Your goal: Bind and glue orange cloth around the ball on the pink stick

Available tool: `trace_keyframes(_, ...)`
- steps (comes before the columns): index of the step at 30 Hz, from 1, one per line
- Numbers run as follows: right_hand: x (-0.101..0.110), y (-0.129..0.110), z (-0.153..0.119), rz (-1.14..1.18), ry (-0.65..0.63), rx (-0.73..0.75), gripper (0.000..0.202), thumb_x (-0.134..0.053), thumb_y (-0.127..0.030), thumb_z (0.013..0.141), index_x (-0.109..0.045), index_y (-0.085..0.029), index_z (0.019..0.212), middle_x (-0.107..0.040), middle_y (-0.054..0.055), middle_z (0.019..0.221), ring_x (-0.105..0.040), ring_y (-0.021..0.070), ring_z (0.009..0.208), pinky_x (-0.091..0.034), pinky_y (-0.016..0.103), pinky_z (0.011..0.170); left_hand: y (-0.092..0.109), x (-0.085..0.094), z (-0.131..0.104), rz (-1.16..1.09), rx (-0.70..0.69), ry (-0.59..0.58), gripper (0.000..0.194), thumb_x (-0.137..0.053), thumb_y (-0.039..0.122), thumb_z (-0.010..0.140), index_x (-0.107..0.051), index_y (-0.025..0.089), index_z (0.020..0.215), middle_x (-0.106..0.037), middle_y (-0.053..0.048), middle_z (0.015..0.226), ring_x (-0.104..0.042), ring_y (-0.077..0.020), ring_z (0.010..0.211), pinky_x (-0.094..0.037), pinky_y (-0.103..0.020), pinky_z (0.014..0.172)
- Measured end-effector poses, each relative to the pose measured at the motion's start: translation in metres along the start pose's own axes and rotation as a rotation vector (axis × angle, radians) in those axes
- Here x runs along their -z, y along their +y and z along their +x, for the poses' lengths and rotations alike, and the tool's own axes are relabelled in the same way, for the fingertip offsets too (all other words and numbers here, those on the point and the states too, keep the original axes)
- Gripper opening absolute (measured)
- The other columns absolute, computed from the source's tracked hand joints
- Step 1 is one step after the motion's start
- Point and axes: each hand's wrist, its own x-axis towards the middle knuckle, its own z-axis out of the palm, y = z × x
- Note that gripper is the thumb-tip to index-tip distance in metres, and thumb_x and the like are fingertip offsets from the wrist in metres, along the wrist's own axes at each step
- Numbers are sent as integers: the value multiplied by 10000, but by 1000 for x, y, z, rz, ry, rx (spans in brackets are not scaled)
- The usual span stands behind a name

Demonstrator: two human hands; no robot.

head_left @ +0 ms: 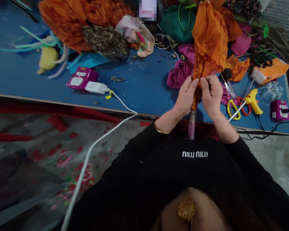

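Observation:
Both of my hands pinch a patterned orange cloth at the front edge of the blue table. My left hand has thumb and fingers closed on the cloth's left side. On the right side, my right hand grips it the same way, thumbs nearly meeting. The cloth narrows downward around a stick wrapped in purplish and brown material, whose lower end points at my chest. Above my hands the cloth spreads out, loose and puffed. Magenta cloth lies just left of it.
Scissors and a yellow glue gun lie right of my hands. A purple power socket with a white plug and a cable over the table edge is at left. Orange cloth and a dried brown bundle sit farther back.

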Motion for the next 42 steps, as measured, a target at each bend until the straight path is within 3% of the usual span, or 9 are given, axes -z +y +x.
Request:
trace_keyframes(3, 6, -3, 6, -113, -52, 59, 541, -381, -711, 1033, -600, -256, 839, -592, 66, 914, -599, 244, 1012, -548, 471, 996, 1, -1, -2, -28, 88, -39, 309, -660, 540, 1010, -625, 234, 995, -513, 47, 647, -595, -108, 570, -482, -215, 528)
trace_keyframes(6, 12, -9, 13, -200, -93, 112, 557, -344, -725, 1032, -566, -266, 807, -565, 63, 895, -573, 232, 939, -541, 435, 934, 6, -2, -2, -89, 127, -64, 248, -626, 461, 1046, -602, 226, 969, -480, 65, 630, -485, -68, 479, -396, -183, 457)
trace_keyframes(10, 18, -18, 20, -230, -136, 160, 575, -318, -742, 1027, -493, -268, 752, -537, 51, 857, -535, 211, 847, -526, 396, 857, 11, -3, -3, -177, 153, -112, 247, -566, 358, 1074, -547, 209, 878, -508, 59, 672, -439, -51, 468, -343, -171, 444)
trace_keyframes(14, 20, -21, 22, -219, -152, 166, 558, -348, -721, 1032, -454, -266, 727, -544, 45, 845, -539, 202, 824, -526, 378, 841, 7, -1, -4, -185, 123, -124, 290, -651, 443, 1028, -566, 207, 881, -551, 43, 729, -486, -59, 524, -373, -185, 474)
trace_keyframes(21, 23, -25, 16, -393, -22, 202, 484, -313, -590, 1086, -432, -267, 745, -547, 51, 877, -564, 211, 851, -523, 391, 821, 4, -3, -5, -231, 135, -206, 255, -790, 422, 911, -656, 233, 1017, -579, 28, 742, -537, -99, 574, -400, -227, 487)
trace_keyframes(28, 33, -35, 21, -506, -144, 218, 376, -404, -499, 1079, -533, -266, 814, -600, 78, 998, -608, 255, 1046, -518, 446, 995, 4, -9, -6, -228, 182, -223, 251, -774, 402, 900, -688, 250, 1080, -621, 14, 778, -556, -116, 601, -414, -234, 512)
trace_keyframes(34, 40, -28, 12, -426, -134, 143, 404, -439, -564, 1057, -625, -255, 875, -625, 87, 1024, -624, 256, 1015, -546, 455, 966, 5, -7, -4, -243, 214, -170, 173, -741, 279, 927, -673, 267, 1086, -597, 39, 756, -564, -100, 610, -414, -220, 530)
trace_keyframes(38, 63, -13, -7, -414, -111, 157, 348, -504, -563, 1028, -690, -268, 1037, -657, 96, 1087, -625, 279, 1144, -534, 475, 1025, 10, -6, -4, -269, 262, -115, 153, -734, 203, 915, -643, 251, 1029, -622, 50, 786, -530, -68, 577, -405, -210, 526)
trace_keyframes(42, 115, 13, -26, -744, 80, 39, 366, -418, -443, 1049, -676, -214, 1172, -658, 150, 1142, -611, 310, 1219, -508, 520, 1060, 12, -2, -4, -329, 279, -112, 143, -684, 132, 916, -638, 240, 998, -620, 57, 794, -518, -56, 570, -406, -211, 524)
